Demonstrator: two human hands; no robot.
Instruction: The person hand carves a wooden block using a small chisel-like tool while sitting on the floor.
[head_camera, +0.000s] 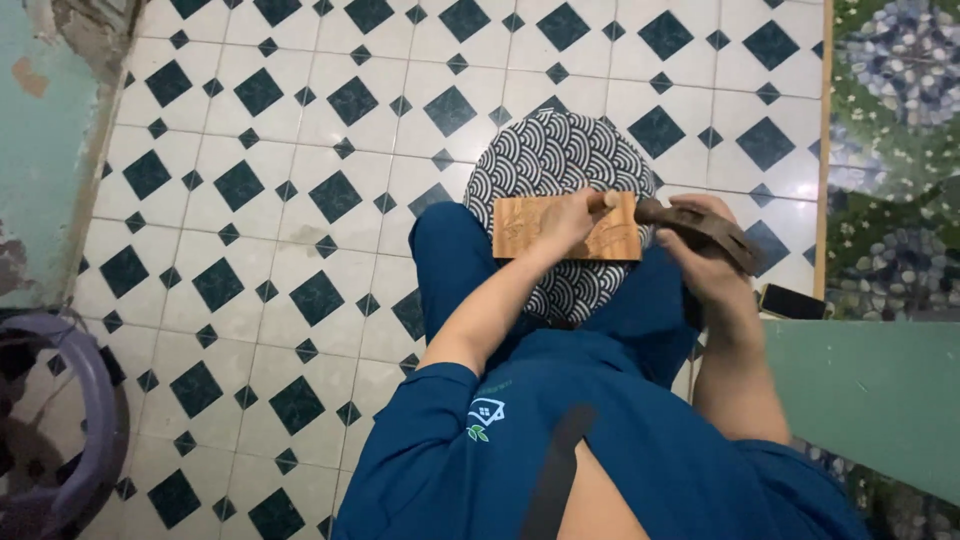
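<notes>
Tiled floor; wood plank (560, 230) long axis left-right; left hand (570, 215) grip closed on chisel (605, 200); right hand (705, 245) grips mallet (700, 225).

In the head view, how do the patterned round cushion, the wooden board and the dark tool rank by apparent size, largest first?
1. Patterned round cushion, partly hidden by the board and hands.
2. Wooden board, held by the left hand.
3. Dark tool, in the right hand, partly covered.

A white floor (300, 150) is showing dark teal diamonds; a navy-and-white wave-patterned cushion (560, 160) is carrying a tan wooden board (540, 235); blue trousers (450, 260) are showing below.
</notes>
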